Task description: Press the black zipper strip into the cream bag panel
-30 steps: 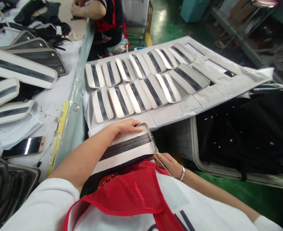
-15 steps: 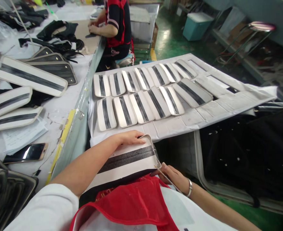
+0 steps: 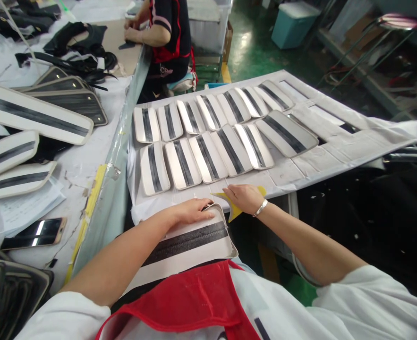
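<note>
A white panel with a black lengthwise stripe [image 3: 201, 236] lies across my lap, its rim raised at the right end. My left hand [image 3: 194, 211] grips its far edge near the right corner, thumb on the top face. Just beyond that corner, my right hand [image 3: 245, 197] is closed around a thin yellow flat piece with a concave edge and pointed tips [image 3: 232, 208], at the table's near edge. Part of this piece is hidden under the fingers. In front of me, similar striped panels [image 3: 208, 158] lie in two rows on a white-covered table [image 3: 282, 182].
More striped panels [image 3: 38, 113] and a phone [image 3: 34, 233] lie on the left bench [image 3: 88, 156], with dark panels stacked [image 3: 13, 288] nearest me. A co-worker [image 3: 169, 38] sits at its far end. A stool [image 3: 397, 22] and a blue box [image 3: 293, 28] stand at the back right.
My right hand has left the panel's right end, where a thin pale strip ran past it, and moved up to the table edge, now holding the yellow piece. My left hand keeps its grip.
</note>
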The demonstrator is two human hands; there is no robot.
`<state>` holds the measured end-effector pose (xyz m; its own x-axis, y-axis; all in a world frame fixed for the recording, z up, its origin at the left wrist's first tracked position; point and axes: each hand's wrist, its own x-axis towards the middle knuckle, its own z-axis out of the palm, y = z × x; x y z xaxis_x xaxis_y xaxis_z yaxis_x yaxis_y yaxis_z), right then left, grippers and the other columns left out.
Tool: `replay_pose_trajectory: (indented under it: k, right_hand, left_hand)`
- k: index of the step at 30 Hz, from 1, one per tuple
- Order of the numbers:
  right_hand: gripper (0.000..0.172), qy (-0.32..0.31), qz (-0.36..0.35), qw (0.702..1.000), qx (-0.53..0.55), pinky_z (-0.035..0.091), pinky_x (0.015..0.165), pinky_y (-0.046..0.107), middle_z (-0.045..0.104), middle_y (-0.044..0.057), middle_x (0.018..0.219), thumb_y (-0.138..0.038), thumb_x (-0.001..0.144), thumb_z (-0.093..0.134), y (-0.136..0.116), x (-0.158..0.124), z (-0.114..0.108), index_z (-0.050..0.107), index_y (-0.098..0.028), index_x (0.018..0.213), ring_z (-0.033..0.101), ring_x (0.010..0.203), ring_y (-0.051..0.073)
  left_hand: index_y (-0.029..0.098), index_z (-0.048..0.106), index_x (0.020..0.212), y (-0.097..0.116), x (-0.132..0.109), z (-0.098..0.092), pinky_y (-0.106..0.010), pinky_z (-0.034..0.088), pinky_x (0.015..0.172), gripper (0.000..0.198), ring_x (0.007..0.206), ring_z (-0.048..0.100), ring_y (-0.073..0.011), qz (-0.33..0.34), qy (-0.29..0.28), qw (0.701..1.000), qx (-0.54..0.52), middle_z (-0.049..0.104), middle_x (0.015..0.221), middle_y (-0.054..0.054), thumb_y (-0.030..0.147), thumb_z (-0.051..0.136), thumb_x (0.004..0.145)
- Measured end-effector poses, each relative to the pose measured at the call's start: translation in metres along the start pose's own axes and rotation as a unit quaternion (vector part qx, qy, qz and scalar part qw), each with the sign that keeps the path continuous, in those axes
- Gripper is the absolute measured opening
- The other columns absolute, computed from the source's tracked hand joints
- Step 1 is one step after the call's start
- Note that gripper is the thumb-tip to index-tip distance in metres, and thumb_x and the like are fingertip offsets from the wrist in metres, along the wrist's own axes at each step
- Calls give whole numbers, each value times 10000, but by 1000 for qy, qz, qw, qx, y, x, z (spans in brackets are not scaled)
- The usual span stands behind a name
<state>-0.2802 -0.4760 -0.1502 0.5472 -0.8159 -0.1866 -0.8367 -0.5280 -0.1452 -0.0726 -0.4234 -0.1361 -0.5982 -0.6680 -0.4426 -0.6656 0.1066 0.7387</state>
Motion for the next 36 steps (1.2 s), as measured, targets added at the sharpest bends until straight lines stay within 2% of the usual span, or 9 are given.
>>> replay_pose_trajectory:
  k: [7,14,19,22,25,27,30,32,36]
  right_hand:
    - [505,-20,-69,997,-16,273,568,273,657,89,717,-475,944,276,0,23,-7,642,-174,770,585,667,181]
    - [514,-27,-97,995,0,258,555,271,656,91,716,-475,943,278,-3,25,-5,652,-170,767,564,642,169]
    - [514,-25,-97,995,13,248,551,269,655,80,708,-469,947,273,-7,22,-2,642,-167,754,563,640,155]
    - [512,-18,-108,994,16,248,558,271,663,80,725,-460,948,272,-10,23,-2,644,-165,756,564,648,151]
    - [515,-10,-121,992,19,250,563,271,669,74,739,-463,948,269,-11,25,-3,648,-170,759,561,648,148]
    - [515,-8,-132,991,17,244,559,273,670,67,740,-467,945,272,-11,26,-3,653,-175,759,559,645,148]
    - [515,-7,-149,989,10,237,554,277,666,66,726,-464,943,273,-11,28,-4,660,-173,766,554,637,146]
    - [521,-3,-159,987,4,237,556,276,661,71,714,-461,942,273,-12,28,-6,662,-165,759,547,630,145]
    - [530,3,-185,983,-3,226,555,275,659,80,695,-455,940,279,-13,29,-9,661,-148,737,535,612,140]
  left_hand:
    - [159,589,999,-2,7,-7,-276,408,829,337,890,557,-187,0,-3,1000,10,629,1028,-49,423,440,853]
    - [155,599,901,-2,8,-8,-250,415,733,328,807,563,-173,-14,13,999,29,643,909,-46,440,445,848]
    - [156,618,912,6,0,-2,-282,425,734,395,842,592,-216,-83,52,994,50,660,954,-82,502,445,830]
    - [151,575,1085,8,-4,3,-324,425,823,510,983,584,-270,-136,91,986,15,642,1081,-116,552,511,775]
    - [136,330,1349,5,-6,9,-357,379,952,844,1163,496,-297,-160,147,975,-52,529,1277,-157,574,618,688]
    - [152,175,1417,2,-7,12,-354,373,974,982,1190,479,-286,-149,173,970,-87,436,1366,-165,559,655,664]
    - [185,107,1440,1,-7,15,-326,388,972,976,1160,512,-246,-101,186,972,-106,385,1409,-141,474,665,694]
    - [184,132,1441,3,-7,14,-328,385,976,907,1148,523,-238,-83,175,977,-93,469,1348,-126,427,641,731]
    - [184,181,1438,7,-8,13,-374,406,933,822,1103,548,-273,-96,153,983,-35,601,1182,-121,448,585,773]
